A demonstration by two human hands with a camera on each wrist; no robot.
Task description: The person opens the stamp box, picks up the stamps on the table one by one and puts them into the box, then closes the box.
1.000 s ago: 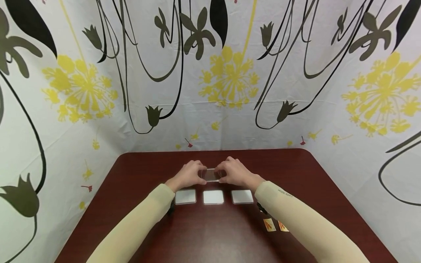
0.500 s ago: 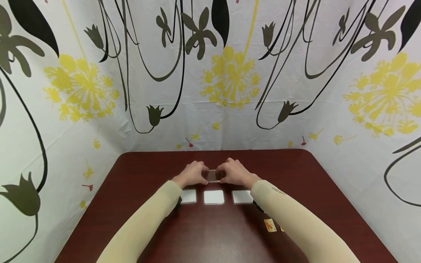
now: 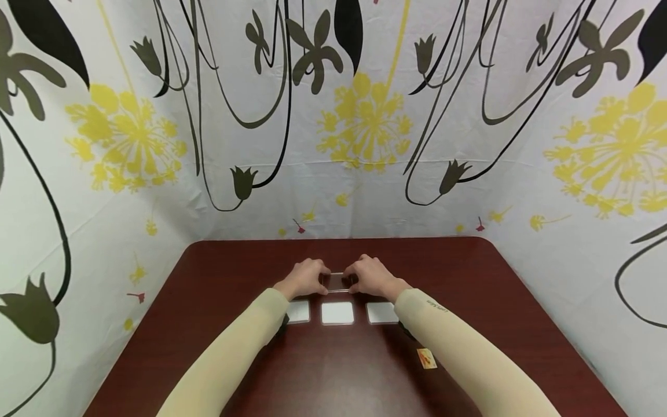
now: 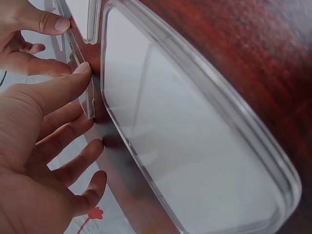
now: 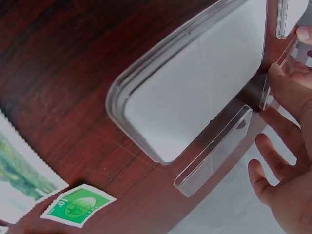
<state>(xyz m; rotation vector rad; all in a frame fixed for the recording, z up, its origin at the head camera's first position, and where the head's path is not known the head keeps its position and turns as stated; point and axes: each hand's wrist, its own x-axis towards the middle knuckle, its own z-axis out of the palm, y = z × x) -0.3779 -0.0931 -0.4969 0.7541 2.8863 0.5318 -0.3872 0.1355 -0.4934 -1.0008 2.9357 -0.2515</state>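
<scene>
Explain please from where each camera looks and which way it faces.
Head: on the head, facing forward and down to the table and clear plastic piece; sleeves, left hand and right hand show.
Left wrist: on that wrist, facing the left hand and a white box; both hands show.
Right wrist: on that wrist, facing the right hand, another white box and a green stamp; both hands partly show.
Both wrist views share the clear plastic piece.

Flower-printed fabric surrounds a reddish-brown table; a green stamp lies near a larger stamp.
</scene>
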